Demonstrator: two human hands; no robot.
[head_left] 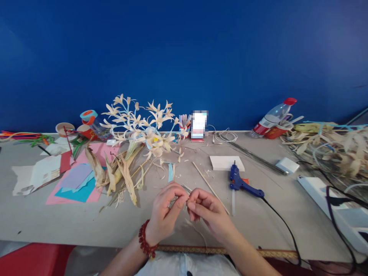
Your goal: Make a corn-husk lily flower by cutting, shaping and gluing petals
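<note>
Both hands meet above the grey table [115, 226] near its front edge. My left hand [169, 207], with a red bead bracelet at the wrist, pinches with thumb and index finger. My right hand [207, 211] pinches right beside it, the fingertips almost touching. Thin pale strands show between and below the fingertips, too small to make out clearly. A thin pale stick [211, 188] lies on the table just beyond my right hand. Past my left hand is a light blue strip [170, 172]. A blue glue gun [244, 186] rests to the right.
Husk flowers [158, 119] stand at the back beside a lit phone [198, 124]. Dry husks [123, 172] and coloured paper [76, 191] lie left. Rightward are a tilted bottle [271, 117], thin wires [255, 158], a power strip [330, 207] and a husk pile [339, 149]. A blue wall [184, 57] rises behind.
</note>
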